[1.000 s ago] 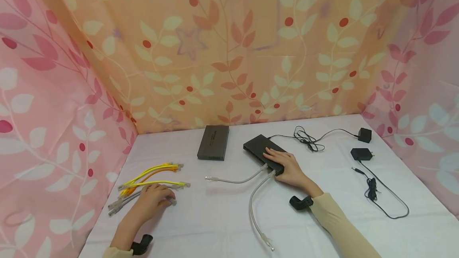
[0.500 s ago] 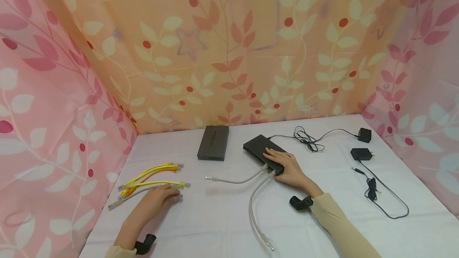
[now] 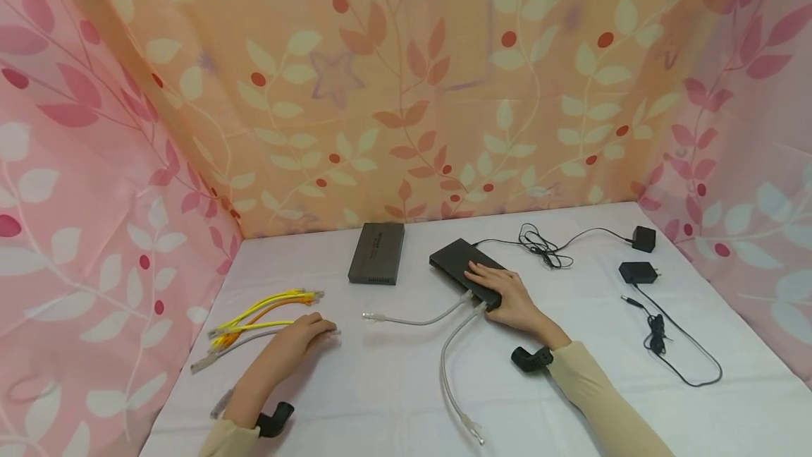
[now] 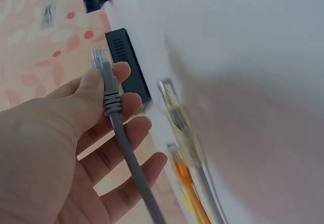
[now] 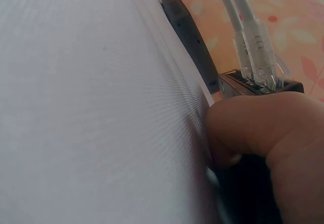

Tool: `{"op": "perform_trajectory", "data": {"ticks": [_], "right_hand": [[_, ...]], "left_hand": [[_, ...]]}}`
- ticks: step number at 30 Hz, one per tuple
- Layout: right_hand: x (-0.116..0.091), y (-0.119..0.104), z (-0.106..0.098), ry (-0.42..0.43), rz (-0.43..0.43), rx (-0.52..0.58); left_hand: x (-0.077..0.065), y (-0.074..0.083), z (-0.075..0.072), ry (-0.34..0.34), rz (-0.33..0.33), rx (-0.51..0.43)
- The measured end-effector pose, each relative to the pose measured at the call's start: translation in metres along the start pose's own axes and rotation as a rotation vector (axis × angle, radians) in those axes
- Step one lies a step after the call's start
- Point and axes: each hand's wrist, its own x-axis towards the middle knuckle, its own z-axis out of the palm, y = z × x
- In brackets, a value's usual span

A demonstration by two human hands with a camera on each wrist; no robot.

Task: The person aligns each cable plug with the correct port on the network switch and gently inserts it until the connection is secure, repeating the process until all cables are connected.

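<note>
In the head view, the left hand (image 3: 288, 350) is pinching a gray cable (image 3: 221, 404) toward the bench's (image 3: 380, 400) left edge, now reaching nearer the back edge than half a second ago; well apart from it, the right hand (image 3: 510, 302) is staying clamped on the black box (image 3: 459, 259), toward the back edge. In the left wrist view, thumb and forefinger are gripping the cable's plug end. In the right wrist view, the right hand is curling against the box, near two clear plugs (image 5: 259, 47).

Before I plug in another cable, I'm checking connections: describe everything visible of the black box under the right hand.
The flat, rectangular, matte black box lies angled on the white table. Two gray cables plug into its port side; a thin black cord meets the opposite side. The right hand holds its near end.
</note>
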Motion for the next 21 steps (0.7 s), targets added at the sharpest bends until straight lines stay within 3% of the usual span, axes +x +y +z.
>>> {"op": "perform_trajectory", "data": {"ticks": [8,16,21], "right_hand": [[0.0,-0.002,-0.001,-0.003,0.006,0.023],[0.0,-0.002,-0.001,-0.014,0.018,0.015],[0.0,-0.002,-0.001,-0.012,0.017,0.01]], "left_hand": [[0.019,0.012,0.004,-0.007,-0.011,-0.006],[0.037,0.022,0.009,-0.033,-0.115,-0.149],[0.048,0.028,0.012,-0.049,-0.137,-0.219]]}}
